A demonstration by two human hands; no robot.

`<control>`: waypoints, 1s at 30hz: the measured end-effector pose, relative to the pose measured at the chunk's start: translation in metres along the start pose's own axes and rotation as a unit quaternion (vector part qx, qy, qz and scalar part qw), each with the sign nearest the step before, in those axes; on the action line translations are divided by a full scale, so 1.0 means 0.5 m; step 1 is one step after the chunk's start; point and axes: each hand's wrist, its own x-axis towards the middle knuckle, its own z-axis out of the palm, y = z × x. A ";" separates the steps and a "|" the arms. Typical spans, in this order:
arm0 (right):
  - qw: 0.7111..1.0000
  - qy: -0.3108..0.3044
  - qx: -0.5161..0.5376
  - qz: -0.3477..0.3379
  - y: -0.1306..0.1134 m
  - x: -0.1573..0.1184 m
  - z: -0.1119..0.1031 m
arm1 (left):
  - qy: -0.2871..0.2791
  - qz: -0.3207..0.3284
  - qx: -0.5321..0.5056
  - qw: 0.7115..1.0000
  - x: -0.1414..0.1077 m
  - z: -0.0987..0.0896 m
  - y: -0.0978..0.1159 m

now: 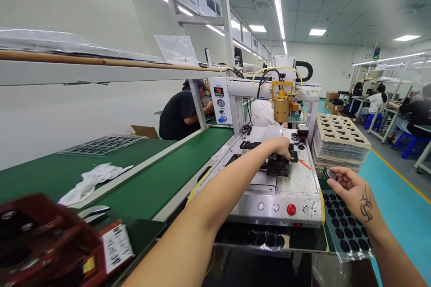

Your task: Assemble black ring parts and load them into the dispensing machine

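My left hand (282,145) reaches over the bed of a white benchtop machine (247,206). Its fingers are bent down and closed at a black fixture (279,168); what they pinch, if anything, is hidden. An orange stick-like piece (304,164) lies just right of that fixture. Over the sheet at the right, my right hand (350,186) grips a small round, watch-like part (330,173) with a dark rim between thumb and fingers. Above the bed hangs the machine's gold-coloured head (282,106).
A green conveyor belt (158,166) runs along the left, with a white cloth (92,181) beside it. Stacked trays (340,139) stand right of the machine. A sheet of black discs (346,224) lies below my right hand. A dark red device (50,242) sits at lower left. A co-worker (178,114) sits beyond the belt.
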 end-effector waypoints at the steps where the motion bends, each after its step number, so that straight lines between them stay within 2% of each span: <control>1: 1.000 0.007 0.003 -0.004 0.009 0.011 0.006 | 0.012 0.002 -0.011 1.000 -0.004 0.000 0.004; 5: 0.998 -0.008 -0.025 -0.049 0.039 0.064 0.047 | 0.085 0.021 -0.070 0.994 -0.049 -0.011 0.003; 10: 0.989 -0.097 -0.074 -0.085 0.049 0.191 0.140 | 0.206 0.069 -0.169 0.961 -0.133 -0.035 0.004; 13: 0.978 -0.160 -0.104 -0.081 0.056 0.275 0.195 | 0.241 0.100 -0.210 0.942 -0.197 -0.037 0.012; 16: 0.961 -0.227 -0.139 -0.072 0.065 0.331 0.223 | 0.262 0.114 -0.227 0.931 -0.274 -0.031 0.009; 19: 0.942 -0.283 -0.165 -0.076 0.072 0.356 0.225 | 0.278 0.111 -0.230 0.926 -0.347 -0.021 -0.006; 22: 0.928 -0.312 -0.182 -0.088 0.075 0.366 0.224 | 0.284 0.097 -0.233 0.925 -0.406 -0.009 -0.024; 26: 0.923 -0.311 -0.198 -0.112 0.082 0.365 0.234 | 0.281 0.065 -0.223 0.931 -0.466 0.014 -0.039; 30: 0.926 -0.284 -0.211 -0.130 0.091 0.355 0.241 | 0.281 0.054 -0.206 0.936 -0.523 0.042 -0.051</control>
